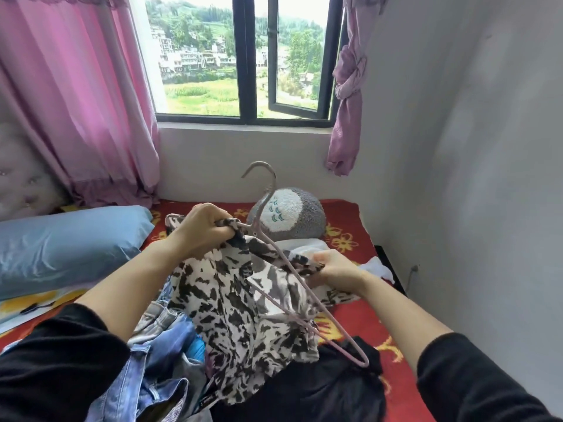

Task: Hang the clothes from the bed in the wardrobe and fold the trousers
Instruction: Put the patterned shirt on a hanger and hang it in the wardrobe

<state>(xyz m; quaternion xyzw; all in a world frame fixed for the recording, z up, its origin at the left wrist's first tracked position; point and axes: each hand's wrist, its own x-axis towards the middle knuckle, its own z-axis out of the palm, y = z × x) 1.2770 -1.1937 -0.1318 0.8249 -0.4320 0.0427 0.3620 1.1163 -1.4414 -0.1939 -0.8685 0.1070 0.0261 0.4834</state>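
Two hands (199,229) (336,271), one pink hanger (364,363), one patterned blouse (243,315), one blue pillow (67,239), one plush toy (292,217), two curtains (70,102) (347,86).

A black-framed window (243,56) between pink curtains (76,102) lights white walls (457,147) and a red-covered bed (344,213).

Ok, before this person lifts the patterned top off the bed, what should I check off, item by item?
1. Left hand grips patterned top and hanger together: ok.
2. Right hand pinches the top's other edge: ok.
3. Both hanger ends inside the top: not ok, the near end sticks out bare.
4. Hook free of fabric: ok.
5. Top not snagged on the jeans below: cannot tell.
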